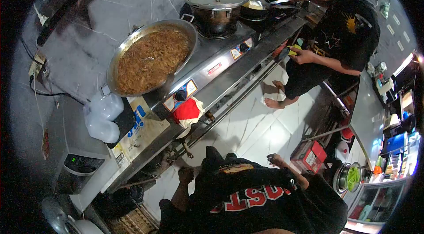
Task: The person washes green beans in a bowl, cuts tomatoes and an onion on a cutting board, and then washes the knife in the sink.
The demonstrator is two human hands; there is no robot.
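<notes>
We take the pan point(152, 57) of noodles as our mark. Below it and a little right, the left hand point(185, 175) sits curled under the front edge of the bench point(229, 72), just beside the near end of the pipe point(229, 108). We cannot tell whether its grip is clamped on anything or merely closed. We judge it rests there to steady a low lean. The right hand point(276, 159), lower and well right of the pan, hangs over the floor point(247, 132) with its grip apart and empty, likely for balance. The pipe's long axis follows the bench front, pointing from below the pan up and right toward the pot point(216, 2). A red cloth point(187, 111) hangs just below the pan, handy, we guess, for wiping.
</notes>
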